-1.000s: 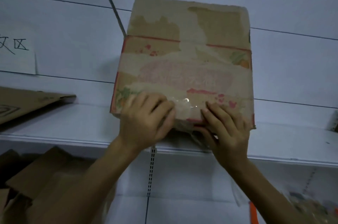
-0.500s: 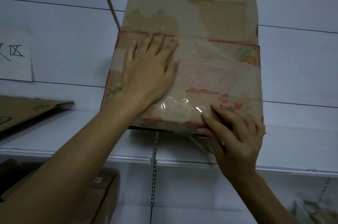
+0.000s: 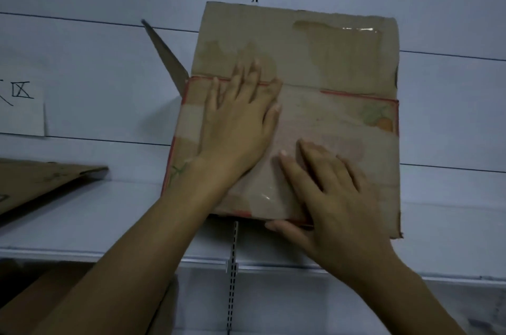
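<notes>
A worn cardboard box (image 3: 342,115) stands on the white shelf (image 3: 109,211), a little right of the middle, with its far side close to the back wall. Both hands lie on the face turned toward the camera. The left hand (image 3: 238,121) is spread flat on the left half – fingers straight and apart, tips just over the red line where the far flap (image 3: 301,41) folds – and it holds nothing, only presses. The right hand (image 3: 328,197) rests flat on the near right part, its fingers straight and pointing far-left, with the thumb (image 3: 276,226) lying along the box's near edge (whether it hooks under that edge cannot be told). The 2 hands are near each other but apart.

A strip of clear tape (image 3: 260,195) shines on the box between the wrists, and 1 side flap (image 3: 169,60) sticks up at the box's far left corner. To the left on the same shelf lies a flattened sheet of cardboard (image 3: 41,181), well apart from the box. A paper label (image 3: 22,104) with handwritten characters hangs on the wall at the far left.
</notes>
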A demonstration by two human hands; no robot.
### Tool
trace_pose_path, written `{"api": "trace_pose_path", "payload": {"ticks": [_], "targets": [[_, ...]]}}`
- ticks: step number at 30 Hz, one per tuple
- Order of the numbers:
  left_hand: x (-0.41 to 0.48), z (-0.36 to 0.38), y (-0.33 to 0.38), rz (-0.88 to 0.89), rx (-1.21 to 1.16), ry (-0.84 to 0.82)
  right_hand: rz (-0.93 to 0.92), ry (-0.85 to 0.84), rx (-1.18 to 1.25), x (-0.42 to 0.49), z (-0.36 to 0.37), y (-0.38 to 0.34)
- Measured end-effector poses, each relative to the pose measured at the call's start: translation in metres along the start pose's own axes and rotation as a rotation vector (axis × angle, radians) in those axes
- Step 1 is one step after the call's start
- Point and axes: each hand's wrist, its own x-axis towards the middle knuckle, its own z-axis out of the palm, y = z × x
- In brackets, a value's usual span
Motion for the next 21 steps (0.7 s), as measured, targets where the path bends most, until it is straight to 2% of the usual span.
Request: {"api": "trace_pose_path", "payload": {"ticks": [4, 6, 9, 11, 14, 17, 21], "targets": [[-0.031, -0.011, -0.024, 0.042, -0.18, 0.108, -0.095, 0.02, 0.044, -0.008, 0.011, -0.001], [-0.071, -0.013, -0.033, 0.002, -0.234, 0.2, -0.1, 0.079, 0.106, -0.012, 0.014, 0.0], [-0.132, -0.005, -0.035, -0.073, -0.233, 0.223, -0.121, 0.175, 0.186, -0.014, 0.019, -0.002], [-0.151, 0.004, -0.031, -0.054, -0.145, 0.171, -0.127, 0.206, 0.22, -0.013, 0.021, -0.003], [-0.159, 0.016, -0.028, 0.068, 0.084, 0.077, -0.102, 0.234, 0.331, -0.016, 0.029, 0.0], [-0.16, 0.027, -0.026, 0.137, 0.172, 0.113, -0.048, 0.303, 0.362, -0.02, 0.04, -0.001], [-0.158, 0.034, -0.021, 0.149, 0.221, 0.177, -0.017, 0.365, 0.278, -0.028, 0.045, -0.013]]}}
